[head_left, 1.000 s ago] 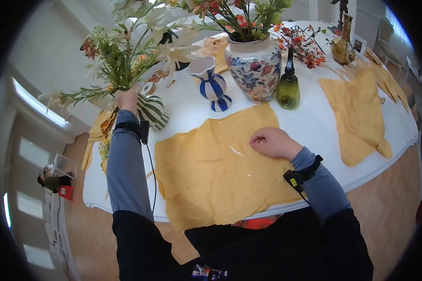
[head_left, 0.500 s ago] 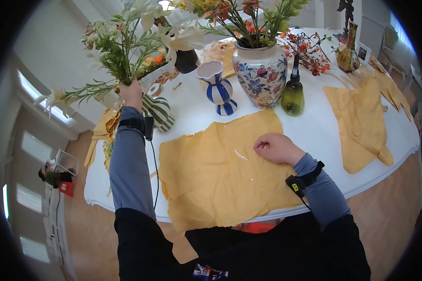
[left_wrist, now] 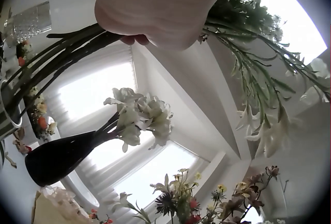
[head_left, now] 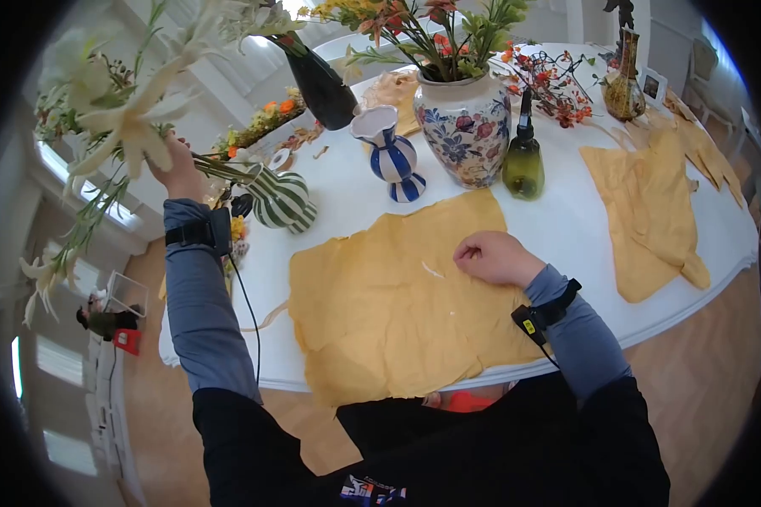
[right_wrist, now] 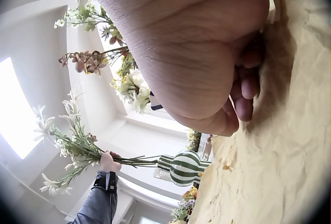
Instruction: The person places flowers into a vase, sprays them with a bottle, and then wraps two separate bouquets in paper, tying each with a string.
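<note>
The white tabletop (head_left: 558,220) carries a wide yellow sheet (head_left: 397,313) that laps over its near edge, in front of the person. A large flowered vase (head_left: 465,127) stands beyond the sheet, toward the far edge.

The bunch of white flowers (head_left: 135,127) is up over the tabletop's left edge, its blooms spread above and outward from the left hand (head_left: 179,169). Next in size, the green striped vase (head_left: 283,201) stands near that same left edge, just off the sheet's far left corner. Its mouth is below the left hand.

The key relation is between stems (head_left: 220,166) and vase: from the fingers the stems run down to its mouth, their long axis close to in line with the vase's own in the right wrist view. Their lower ends appear to be inside the rim, though how deep they reach is hard to tell.

The left hand is much the nearer, its fingers wrapped around the stems just under the blooms. The right hand (head_left: 500,258) rests on the sheet, well apart from the vase, fingers loosely curled and holding nothing.
</note>
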